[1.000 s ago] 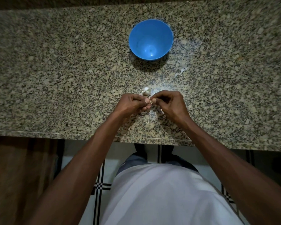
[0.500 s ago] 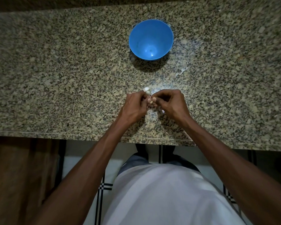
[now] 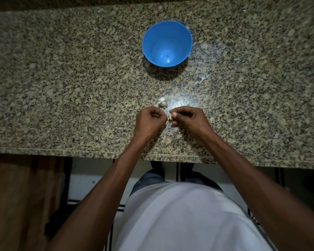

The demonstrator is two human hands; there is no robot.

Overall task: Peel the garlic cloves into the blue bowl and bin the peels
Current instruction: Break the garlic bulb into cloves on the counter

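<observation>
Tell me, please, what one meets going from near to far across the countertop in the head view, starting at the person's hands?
Right hand pinching a garlic clove → small pile of garlic just beyond the left hand → loose peel → blue bowl.

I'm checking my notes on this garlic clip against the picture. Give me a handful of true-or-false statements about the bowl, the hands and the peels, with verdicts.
1. The blue bowl stands upright on the granite counter. True.
2. The bowl is full of peeled cloves. False: no cloves show in it.
3. The right hand pinches a garlic clove at its fingertips. True.
4. The left hand rests inside the bowl. False: it is over the counter, near the person, close beside the right hand.
5. Pale garlic pieces lie on the counter just beyond the hands. True.
6. The hands are beyond the bowl. False: the bowl is farther from the person.
</observation>
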